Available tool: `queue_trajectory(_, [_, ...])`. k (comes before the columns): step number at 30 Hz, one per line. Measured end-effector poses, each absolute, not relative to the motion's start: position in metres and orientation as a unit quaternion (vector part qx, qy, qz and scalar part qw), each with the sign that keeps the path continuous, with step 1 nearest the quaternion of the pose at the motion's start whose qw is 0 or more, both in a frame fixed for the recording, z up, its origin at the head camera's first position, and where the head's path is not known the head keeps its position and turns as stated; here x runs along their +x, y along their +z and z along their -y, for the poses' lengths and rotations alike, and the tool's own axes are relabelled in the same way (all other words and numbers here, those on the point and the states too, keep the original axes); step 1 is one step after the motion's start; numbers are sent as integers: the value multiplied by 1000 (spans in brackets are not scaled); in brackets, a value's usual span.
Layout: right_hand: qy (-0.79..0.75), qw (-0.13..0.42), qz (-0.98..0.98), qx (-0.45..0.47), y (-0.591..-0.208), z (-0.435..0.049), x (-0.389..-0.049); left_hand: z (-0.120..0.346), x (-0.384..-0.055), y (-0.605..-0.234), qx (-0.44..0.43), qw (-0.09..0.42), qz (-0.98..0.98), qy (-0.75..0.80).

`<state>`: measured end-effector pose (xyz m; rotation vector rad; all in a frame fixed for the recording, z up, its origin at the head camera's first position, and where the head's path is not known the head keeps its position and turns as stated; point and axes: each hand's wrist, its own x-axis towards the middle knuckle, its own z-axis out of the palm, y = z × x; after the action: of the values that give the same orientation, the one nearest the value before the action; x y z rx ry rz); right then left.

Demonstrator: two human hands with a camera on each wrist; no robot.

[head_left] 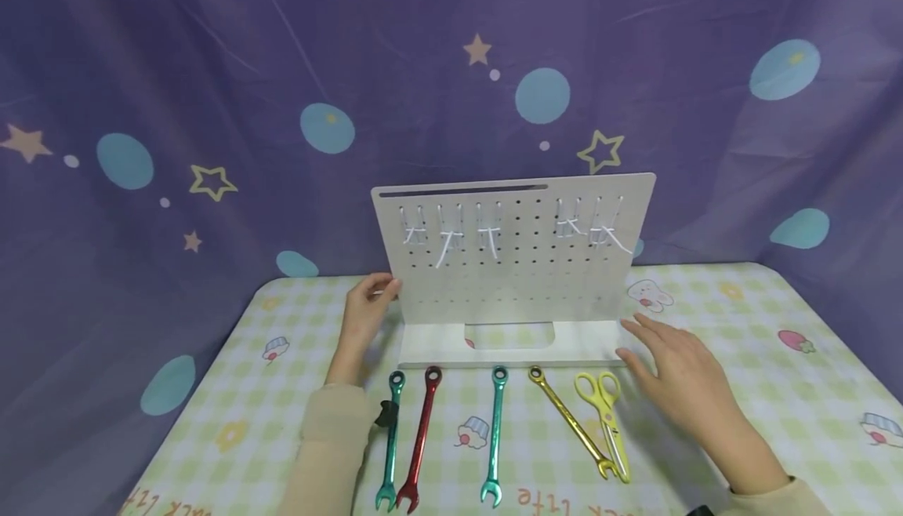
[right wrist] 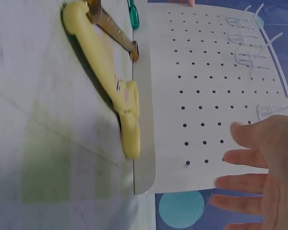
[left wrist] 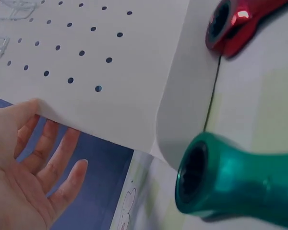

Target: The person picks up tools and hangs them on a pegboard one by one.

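A white pegboard stand (head_left: 511,288) stands upright on the table with several white hooks (head_left: 491,232) near its top. My left hand (head_left: 367,308) holds the board's left edge; in the left wrist view the thumb (left wrist: 26,109) lies on the front face and the fingers reach behind the edge. At the right lower corner of the stand, my right hand (head_left: 680,375) is spread with loose fingers. In the right wrist view those fingers (right wrist: 242,183) hover by the board's side edge, and whether they touch it I cannot tell.
In front of the stand lie a green wrench (head_left: 391,441), a red wrench (head_left: 422,441), a second green wrench (head_left: 497,437), a gold wrench (head_left: 571,422) and yellow scissors (head_left: 605,414). A checked cloth (head_left: 282,390) covers the table. Behind hangs a purple curtain (head_left: 423,108).
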<state>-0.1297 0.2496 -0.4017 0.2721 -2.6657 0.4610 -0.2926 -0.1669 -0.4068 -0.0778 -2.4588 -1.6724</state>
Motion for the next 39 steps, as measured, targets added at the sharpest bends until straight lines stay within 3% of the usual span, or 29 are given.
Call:
queue_trajectory(11, [191,132,970,71,-403,-244,-131,159,-296,-405,-2,88,814,-575])
queue_trajectory(21, [215,-6,974,76,-409,-241,-133,160,-295,-410,-3,85,814,-574])
queue_trajectory(39, [228,-92,967,72,-421,-240,-124,160,-291,-409,-7,99,818,-566])
